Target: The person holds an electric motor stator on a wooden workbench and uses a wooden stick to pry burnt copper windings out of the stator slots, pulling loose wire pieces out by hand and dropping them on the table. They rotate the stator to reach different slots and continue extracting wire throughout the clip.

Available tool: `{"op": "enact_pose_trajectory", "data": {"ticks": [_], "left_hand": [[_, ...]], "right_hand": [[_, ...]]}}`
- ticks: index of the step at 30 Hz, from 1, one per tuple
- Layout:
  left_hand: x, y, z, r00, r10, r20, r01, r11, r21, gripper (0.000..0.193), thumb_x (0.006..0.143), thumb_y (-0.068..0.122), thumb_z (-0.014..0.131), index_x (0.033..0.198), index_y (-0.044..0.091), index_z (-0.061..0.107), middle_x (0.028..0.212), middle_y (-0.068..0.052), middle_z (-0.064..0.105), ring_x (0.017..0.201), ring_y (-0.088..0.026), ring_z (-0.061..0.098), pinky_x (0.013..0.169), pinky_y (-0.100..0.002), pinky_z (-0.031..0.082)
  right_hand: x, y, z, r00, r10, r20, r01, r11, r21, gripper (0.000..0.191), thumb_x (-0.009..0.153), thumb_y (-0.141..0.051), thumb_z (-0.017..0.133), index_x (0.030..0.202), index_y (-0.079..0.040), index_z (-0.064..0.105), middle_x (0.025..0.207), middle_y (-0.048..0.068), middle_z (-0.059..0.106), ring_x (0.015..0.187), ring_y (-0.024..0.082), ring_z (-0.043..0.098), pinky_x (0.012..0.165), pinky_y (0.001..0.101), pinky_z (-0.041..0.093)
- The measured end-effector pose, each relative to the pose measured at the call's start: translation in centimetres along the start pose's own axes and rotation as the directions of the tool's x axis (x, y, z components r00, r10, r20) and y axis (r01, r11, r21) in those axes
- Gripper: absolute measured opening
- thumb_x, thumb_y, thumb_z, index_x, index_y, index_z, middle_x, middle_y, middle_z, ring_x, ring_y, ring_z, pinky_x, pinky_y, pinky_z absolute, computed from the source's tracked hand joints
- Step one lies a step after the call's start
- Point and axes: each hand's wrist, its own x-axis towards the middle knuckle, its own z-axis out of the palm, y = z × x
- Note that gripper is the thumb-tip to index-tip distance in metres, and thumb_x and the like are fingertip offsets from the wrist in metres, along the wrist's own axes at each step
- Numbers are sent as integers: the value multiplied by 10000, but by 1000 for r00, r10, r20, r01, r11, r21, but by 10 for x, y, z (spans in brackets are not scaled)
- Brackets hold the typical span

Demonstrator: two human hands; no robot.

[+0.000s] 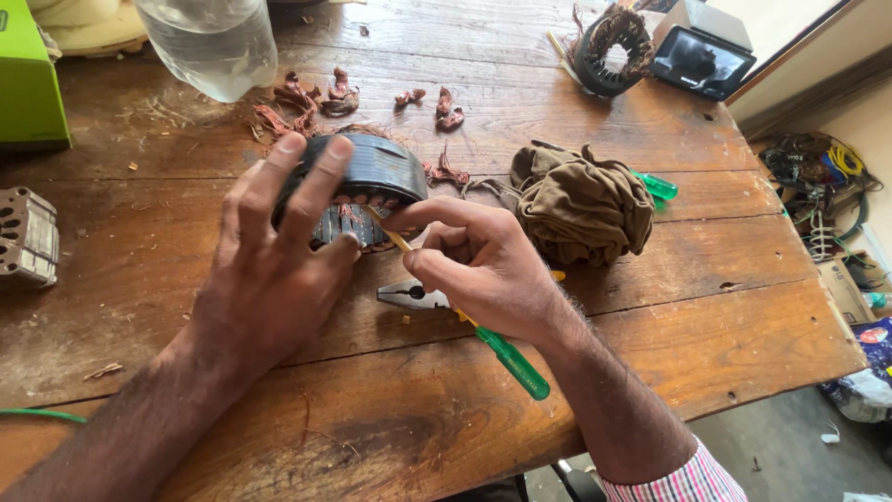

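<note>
Right hand (483,270) nearest — clenched on a green-handled screwdriver (514,364), tip at the dark stator core (372,172). Left hand (274,265) grips that core from above. Pliers (413,296) beneath the right hand. Green box (28,84) far beyond the left hand — rectangular.

- Motor stator (372,167): dark laminated metal, matt outside, dull copper winding inside.
- Screwdriver (511,358): glossy translucent green plastic handle.
- Pliers (409,296): bare grey metal, faint sheen.
- Wooden table (279,390): rough, worn, scratched brown boards.
- Cloth (581,200): crumpled matt brown fabric.
- Copper wire scraps (307,98): dull reddish metal.
- Plastic bottle (214,42): clear, glossy.
</note>
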Motion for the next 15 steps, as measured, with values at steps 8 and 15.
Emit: {"op": "enact_pose_trajectory", "data": {"ticks": [8, 15], "left_hand": [[0, -6, -9, 994, -100, 53, 93, 989, 115, 305, 990, 328, 735, 884, 45, 773, 1661, -185, 299, 1542, -372, 252, 1180, -659, 448], [-6, -5, 1, 987, -146, 66, 133, 977, 164, 406, 1044, 459, 648, 1056, 85, 807, 1677, -212, 261, 1558, -380, 213, 1161, -705, 400]], "right_hand": [[1, 2, 0, 1000, -9, -3, 9, 1000, -18, 300, 941, -9, 633, 1234, 2, 697, 743, -82, 594, 676, -16, 513, 577, 180, 422], [0, 2, 0, 1000, 1, -7, 0, 1000, 12, 295, 945, -6, 634, 1233, 8, 696, 739, -76, 584, 670, -11, 507, 567, 185, 409]]}}
